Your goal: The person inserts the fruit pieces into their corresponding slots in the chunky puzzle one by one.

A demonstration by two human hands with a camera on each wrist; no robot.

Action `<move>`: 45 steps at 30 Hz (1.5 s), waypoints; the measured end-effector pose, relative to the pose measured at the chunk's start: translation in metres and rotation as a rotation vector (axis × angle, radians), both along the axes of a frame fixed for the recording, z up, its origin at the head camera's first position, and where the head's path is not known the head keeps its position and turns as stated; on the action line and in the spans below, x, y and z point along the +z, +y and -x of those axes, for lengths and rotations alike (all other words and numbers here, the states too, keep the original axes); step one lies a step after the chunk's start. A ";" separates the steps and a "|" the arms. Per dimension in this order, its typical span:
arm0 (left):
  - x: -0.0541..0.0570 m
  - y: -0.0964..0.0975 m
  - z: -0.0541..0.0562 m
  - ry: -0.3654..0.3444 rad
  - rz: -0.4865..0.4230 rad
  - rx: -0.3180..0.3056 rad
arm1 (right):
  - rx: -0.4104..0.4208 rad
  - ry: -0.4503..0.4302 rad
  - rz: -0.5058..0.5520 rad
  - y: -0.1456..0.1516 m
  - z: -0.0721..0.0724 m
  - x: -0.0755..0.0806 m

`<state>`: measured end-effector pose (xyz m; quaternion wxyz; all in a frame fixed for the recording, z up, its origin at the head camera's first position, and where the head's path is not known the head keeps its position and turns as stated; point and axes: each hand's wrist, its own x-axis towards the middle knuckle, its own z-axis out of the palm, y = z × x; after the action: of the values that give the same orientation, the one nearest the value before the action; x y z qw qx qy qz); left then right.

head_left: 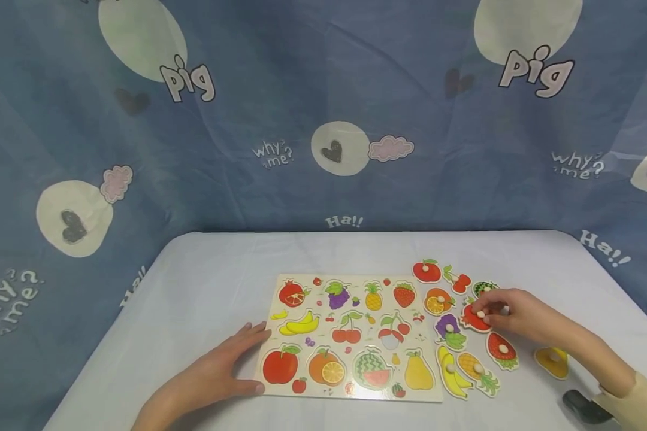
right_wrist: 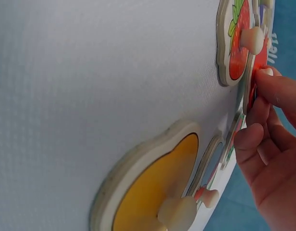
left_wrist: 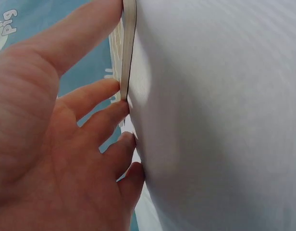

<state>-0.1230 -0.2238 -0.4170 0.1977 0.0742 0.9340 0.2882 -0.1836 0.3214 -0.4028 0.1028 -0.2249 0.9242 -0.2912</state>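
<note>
A wooden fruit puzzle board (head_left: 426, 396) lies flat on the white table. My left hand (head_left: 215, 371) is at its left side, fingers spread and fairly straight, with fingertips and thumb touching the edge; the left wrist view shows the board's side (left_wrist: 130, 48) against them. To the right of the board, my right hand (head_left: 523, 317) pinches the knob of a red pomegranate piece (head_left: 473, 320) between thumb and finger. That red piece (right_wrist: 260, 60) appears tilted in the right wrist view, beside the strawberry piece (right_wrist: 238, 62). Part of the watermelon piece (head_left: 482, 287) is hidden behind the hand.
Several knobbed pieces crowd the board's right side: apple (head_left: 426, 273), cherries (head_left: 462, 284), orange (head_left: 434, 305), grapes (head_left: 455, 340), bananas (head_left: 449, 380), pineapple (head_left: 466, 360). The yellow pear piece (head_left: 551, 359) lies farther right, near a dark rounded object (head_left: 582, 407) by the sleeve. A blue printed curtain (head_left: 280, 197) hangs behind.
</note>
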 end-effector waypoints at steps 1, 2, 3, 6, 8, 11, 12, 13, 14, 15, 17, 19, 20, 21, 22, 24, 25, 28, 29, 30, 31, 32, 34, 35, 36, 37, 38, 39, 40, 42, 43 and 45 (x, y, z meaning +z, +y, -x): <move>0.000 0.000 0.000 0.001 0.000 0.002 | -0.009 0.007 0.001 0.000 -0.001 0.000; 0.000 0.000 0.000 0.001 0.000 0.004 | -0.014 0.016 0.000 -0.001 -0.002 0.000; 0.001 0.001 0.000 -0.002 -0.002 0.008 | -0.020 0.020 0.000 -0.001 -0.003 0.000; 0.001 0.001 0.000 -0.011 -0.015 0.018 | -0.052 0.013 0.007 -0.003 -0.006 0.000; 0.001 0.001 0.000 -0.018 -0.022 0.025 | -0.073 0.001 0.006 -0.005 -0.008 0.000; 0.002 0.002 -0.001 -0.023 -0.026 0.034 | -0.109 -0.020 0.005 -0.007 -0.010 0.000; 0.002 0.002 -0.001 -0.023 -0.026 0.034 | -0.115 -0.022 0.000 -0.008 -0.010 0.000; 0.002 0.002 -0.002 -0.023 -0.026 0.035 | -0.119 -0.019 -0.004 -0.009 -0.011 0.000; 0.002 0.002 -0.002 -0.021 -0.025 0.036 | -0.121 -0.014 -0.007 -0.010 -0.011 0.000; 0.001 0.002 -0.002 -0.019 -0.022 0.036 | -0.122 -0.010 -0.009 -0.010 -0.012 0.000; 0.001 0.002 -0.002 -0.015 -0.018 0.036 | -0.122 0.003 -0.008 -0.012 -0.013 0.001; 0.001 0.002 -0.002 -0.013 -0.015 0.036 | -0.116 0.017 -0.004 -0.013 -0.015 0.002; 0.001 0.002 -0.002 -0.011 -0.012 0.036 | -0.112 0.022 0.001 -0.014 -0.015 0.003; 0.001 0.002 -0.002 -0.010 -0.012 0.037 | -0.107 0.021 0.006 -0.014 -0.016 0.003; 0.000 0.002 -0.002 -0.009 -0.010 0.038 | -0.102 0.025 0.011 -0.015 -0.016 0.004; 0.000 0.003 -0.002 -0.007 -0.009 0.039 | -0.093 0.026 0.020 -0.017 -0.017 0.004; 0.000 0.003 -0.002 -0.006 -0.010 0.040 | -0.089 0.025 0.024 -0.018 -0.017 0.005; 0.001 0.003 -0.002 -0.008 -0.011 0.040 | -0.084 0.023 0.028 -0.021 -0.018 0.005; 0.001 0.003 -0.002 -0.008 -0.013 0.040 | -0.085 0.020 0.028 -0.022 -0.019 0.005; 0.001 0.003 -0.002 -0.009 -0.014 0.039 | -0.081 0.018 0.030 -0.023 -0.019 0.005; 0.001 0.003 -0.002 -0.011 -0.015 0.039 | -0.077 0.018 0.032 -0.025 -0.019 0.005; 0.001 0.003 -0.002 -0.010 -0.014 0.038 | -0.073 0.017 0.037 -0.026 -0.020 0.005; 0.001 0.003 -0.002 -0.008 -0.014 0.035 | -0.064 0.015 0.051 -0.028 -0.020 0.005; 0.001 0.003 -0.002 -0.008 -0.012 0.034 | -0.064 0.011 0.060 -0.030 -0.021 0.005; 0.001 0.002 -0.003 -0.007 -0.010 0.035 | -0.064 0.008 0.066 -0.031 -0.021 0.005; 0.001 0.002 -0.003 -0.006 -0.010 0.035 | -0.069 0.004 0.070 -0.032 -0.021 0.006; 0.001 0.002 -0.003 -0.005 -0.009 0.035 | -0.072 0.000 0.075 -0.033 -0.022 0.006; 0.000 0.002 -0.003 -0.004 -0.008 0.037 | -0.077 -0.004 0.076 -0.035 -0.022 0.006; 0.000 0.002 -0.003 -0.003 -0.007 0.038 | -0.084 -0.003 0.069 -0.036 -0.022 0.006; 0.000 0.002 -0.003 -0.003 -0.008 0.040 | -0.089 0.011 0.050 -0.038 -0.022 0.006; -0.001 0.002 -0.003 -0.003 -0.010 0.039 | -0.088 0.019 0.043 -0.039 -0.022 0.006; -0.001 0.002 -0.003 0.001 -0.016 0.035 | -0.086 0.039 0.027 -0.041 -0.021 0.006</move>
<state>-0.1203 -0.2222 -0.4180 0.1917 0.0597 0.9329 0.2989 -0.1625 0.2807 -0.3971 0.0690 -0.1918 0.9309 -0.3031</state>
